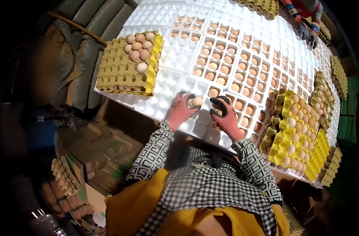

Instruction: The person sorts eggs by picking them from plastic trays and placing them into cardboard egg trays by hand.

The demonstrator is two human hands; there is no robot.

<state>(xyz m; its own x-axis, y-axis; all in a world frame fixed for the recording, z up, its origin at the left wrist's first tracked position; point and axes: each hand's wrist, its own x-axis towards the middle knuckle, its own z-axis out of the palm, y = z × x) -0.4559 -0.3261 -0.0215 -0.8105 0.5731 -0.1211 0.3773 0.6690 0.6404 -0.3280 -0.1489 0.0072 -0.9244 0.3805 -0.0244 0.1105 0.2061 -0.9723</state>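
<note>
White trays (170, 80) cover the table; the left hand (182, 109) grips an egg (197, 102) at its two o'clock. The right hand (226, 118) curls at the egg's four o'clock, its hold unclear.

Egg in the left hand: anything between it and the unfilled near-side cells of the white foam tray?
Nothing visible stands between the egg in the left hand and those cells of the white foam tray. The right hand is off to the right, not across that path.
</note>
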